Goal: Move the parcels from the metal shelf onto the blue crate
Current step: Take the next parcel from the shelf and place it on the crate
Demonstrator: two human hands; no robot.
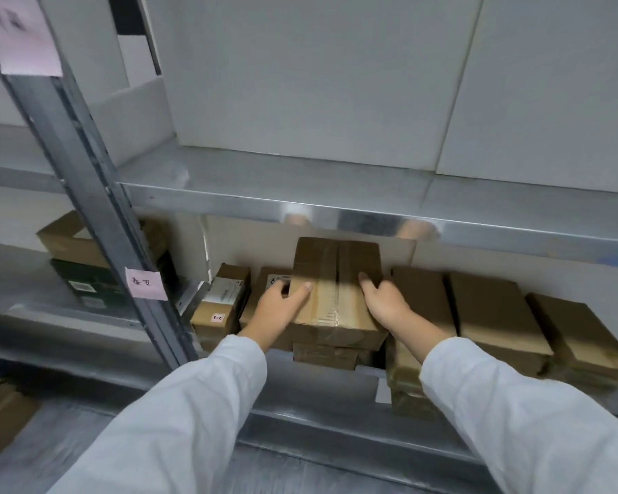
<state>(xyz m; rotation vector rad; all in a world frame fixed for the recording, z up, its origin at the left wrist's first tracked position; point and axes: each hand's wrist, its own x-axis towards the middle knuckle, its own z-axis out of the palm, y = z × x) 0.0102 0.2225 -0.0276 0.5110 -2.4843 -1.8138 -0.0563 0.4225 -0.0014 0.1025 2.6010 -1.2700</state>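
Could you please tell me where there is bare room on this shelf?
Bare strip along the upper metal shelf in front of the large white boxes. The lower level is crowded: brown cardboard parcels flank the taped brown parcel.

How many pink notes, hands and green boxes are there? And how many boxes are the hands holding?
Pink notes: 2
Hands: 2
Dark green box: 1
Brown parcel held in both hands: 1
Total: 6
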